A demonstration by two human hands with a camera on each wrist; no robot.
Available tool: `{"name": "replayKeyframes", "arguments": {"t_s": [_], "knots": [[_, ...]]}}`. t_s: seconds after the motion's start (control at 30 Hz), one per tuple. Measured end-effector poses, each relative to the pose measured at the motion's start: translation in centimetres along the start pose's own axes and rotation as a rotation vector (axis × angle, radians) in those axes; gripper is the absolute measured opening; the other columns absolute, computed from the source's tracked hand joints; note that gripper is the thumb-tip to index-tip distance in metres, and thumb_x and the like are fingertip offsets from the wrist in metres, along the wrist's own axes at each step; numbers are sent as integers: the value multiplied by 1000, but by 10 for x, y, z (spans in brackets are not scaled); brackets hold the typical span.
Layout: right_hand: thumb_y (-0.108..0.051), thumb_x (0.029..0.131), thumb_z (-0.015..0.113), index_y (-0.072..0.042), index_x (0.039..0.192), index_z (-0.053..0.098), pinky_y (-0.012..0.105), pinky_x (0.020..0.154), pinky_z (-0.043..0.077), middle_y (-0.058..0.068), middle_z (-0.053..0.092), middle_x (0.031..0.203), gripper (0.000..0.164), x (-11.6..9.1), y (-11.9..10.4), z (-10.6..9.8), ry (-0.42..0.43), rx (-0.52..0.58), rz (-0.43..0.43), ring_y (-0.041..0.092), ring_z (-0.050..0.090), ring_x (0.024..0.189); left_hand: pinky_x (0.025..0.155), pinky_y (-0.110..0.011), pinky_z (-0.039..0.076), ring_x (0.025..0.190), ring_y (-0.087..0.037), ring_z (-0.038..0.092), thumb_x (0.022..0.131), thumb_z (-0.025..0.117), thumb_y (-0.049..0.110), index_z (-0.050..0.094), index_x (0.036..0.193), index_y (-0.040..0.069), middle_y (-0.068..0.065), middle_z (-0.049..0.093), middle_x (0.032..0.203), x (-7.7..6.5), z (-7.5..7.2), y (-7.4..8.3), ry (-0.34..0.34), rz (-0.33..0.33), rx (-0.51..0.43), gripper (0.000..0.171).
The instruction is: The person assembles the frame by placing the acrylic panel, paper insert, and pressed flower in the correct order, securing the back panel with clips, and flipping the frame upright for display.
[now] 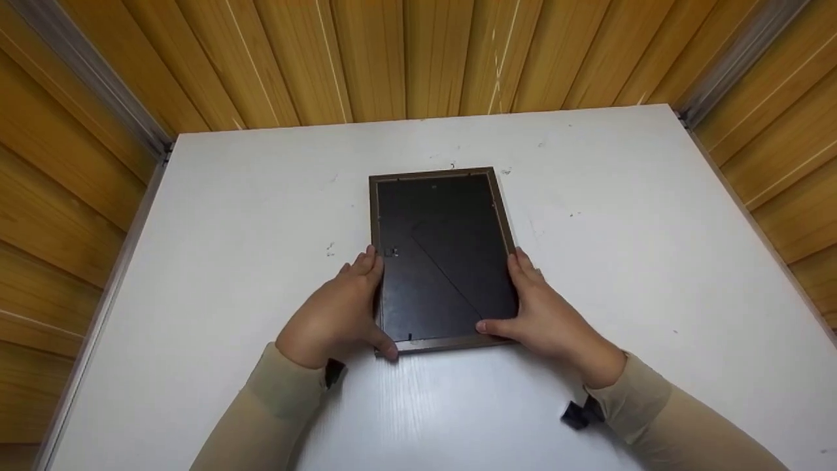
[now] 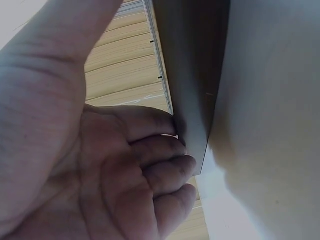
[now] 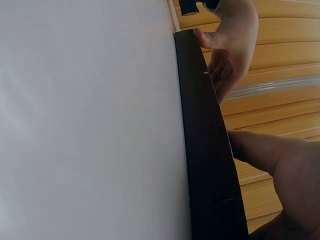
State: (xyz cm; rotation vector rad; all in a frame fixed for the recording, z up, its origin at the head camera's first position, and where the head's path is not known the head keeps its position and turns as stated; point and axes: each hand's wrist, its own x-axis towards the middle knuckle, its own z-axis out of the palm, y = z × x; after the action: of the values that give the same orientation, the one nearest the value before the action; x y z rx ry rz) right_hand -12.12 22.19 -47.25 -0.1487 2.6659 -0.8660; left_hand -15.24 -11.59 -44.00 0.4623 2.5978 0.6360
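A picture frame (image 1: 435,275) lies back side up on the white table, its black backing board bordered by a thin brown rim. A diagonal line marks the stand flap, and a small metal hanger sits near the left side. My left hand (image 1: 340,311) grips the near left corner, fingertips against the long side and thumb at the bottom edge. Across from it, my right hand (image 1: 549,314) holds the near right corner, with the thumb over the backing and fingers along the side. In the left wrist view, bent fingers (image 2: 170,175) meet the frame's dark side.
The white table (image 1: 261,196) has scattered small dark marks. Wood-look panels (image 1: 431,59) with metal corner posts close off the back and both sides. Black wrist devices (image 1: 575,415) show under the sleeves.
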Motion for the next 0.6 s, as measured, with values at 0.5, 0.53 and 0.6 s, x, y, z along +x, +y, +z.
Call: {"name": "replayKeyframes", "arguments": {"t_s": [0.5,0.53,0.6], "knots": [[-61,92,89,-3,181,0,77,138,15,16,-11,192,139,-1,6,-8,-76,52,-35,63,-4,171,140,-61,30,172,-56,20,55,115,51,22,179,3,-16,8,191,-1,2,-2,-1,-11,12,163],[-60,92,89,-3,181,-1,77,138,15,16,-11,192,138,0,6,-8,-77,52,-36,64,-4,171,140,-62,31,172,-56,20,55,115,51,22,179,3,-16,8,191,0,2,-2,-1,-11,12,163],[-59,92,88,-3,181,-1,77,138,16,15,-12,192,138,0,6,-8,-79,50,-35,64,-4,171,139,-61,31,172,-56,20,54,115,51,22,179,4,-15,8,191,0,2,-2,-1,-13,11,163]]}}
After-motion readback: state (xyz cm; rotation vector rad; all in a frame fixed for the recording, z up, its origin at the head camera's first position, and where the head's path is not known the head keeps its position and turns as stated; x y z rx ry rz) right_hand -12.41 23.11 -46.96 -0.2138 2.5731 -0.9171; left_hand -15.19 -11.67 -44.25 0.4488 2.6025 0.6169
